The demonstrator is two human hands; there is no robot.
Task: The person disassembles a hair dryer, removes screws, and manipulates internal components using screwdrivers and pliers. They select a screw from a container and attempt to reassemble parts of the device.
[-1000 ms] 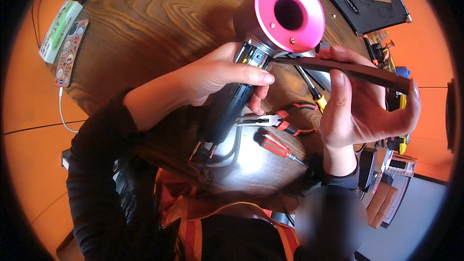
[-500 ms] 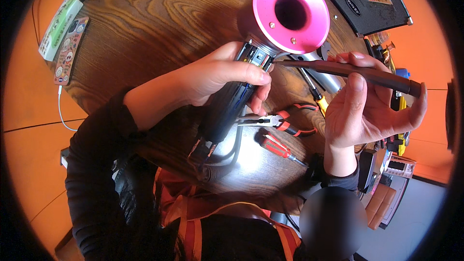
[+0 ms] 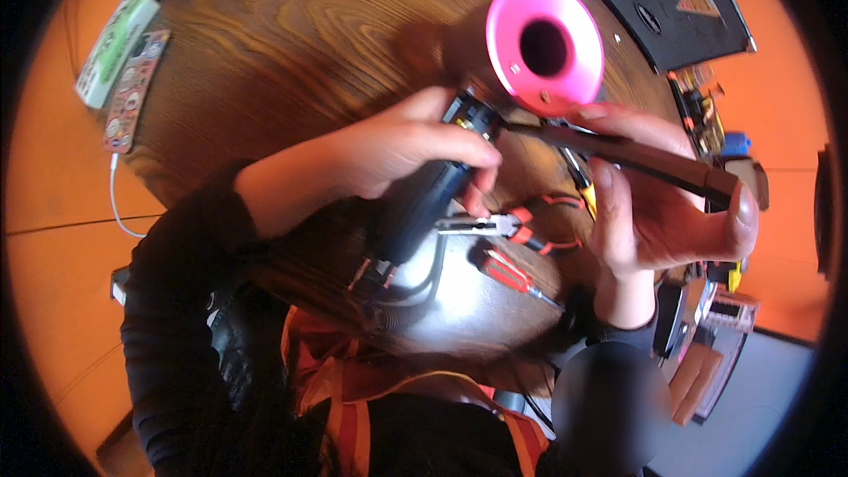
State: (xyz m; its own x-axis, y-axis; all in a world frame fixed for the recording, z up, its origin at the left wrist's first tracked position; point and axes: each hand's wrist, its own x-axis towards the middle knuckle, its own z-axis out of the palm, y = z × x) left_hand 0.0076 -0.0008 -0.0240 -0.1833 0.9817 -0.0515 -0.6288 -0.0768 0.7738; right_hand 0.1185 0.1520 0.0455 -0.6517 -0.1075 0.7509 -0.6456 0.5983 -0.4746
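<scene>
My left hand (image 3: 406, 146) is wrapped round the black handle of a hair dryer (image 3: 424, 199), whose outer shell is off so that inner parts show near the top of the handle. Its head, with a bright pink ring (image 3: 579, 26) round a dark hole, tilts up toward the upper right. In my right hand (image 3: 632, 221) lies a dark, faceted screwdriver (image 3: 645, 155), held by the fingers with its butt against one finger. The thin tip points left, at the joint between handle and head; whether it touches is too blurred to tell.
Below the dryer lie red-and-black pliers (image 3: 521, 228) and a small red screwdriver (image 3: 508, 272) on the wooden table (image 3: 318, 18). A yellow-handled tool (image 3: 585, 190) is partly behind my right hand. At left are a phone (image 3: 137, 93) with a white cable and a green-white box (image 3: 117, 44); a black speaker (image 3: 680, 13) stands upper right.
The dryer's head has dropped slightly and shifted right, turning a little. My right hand and the screwdriver have moved a little down and left, with the tip still by the joint.
</scene>
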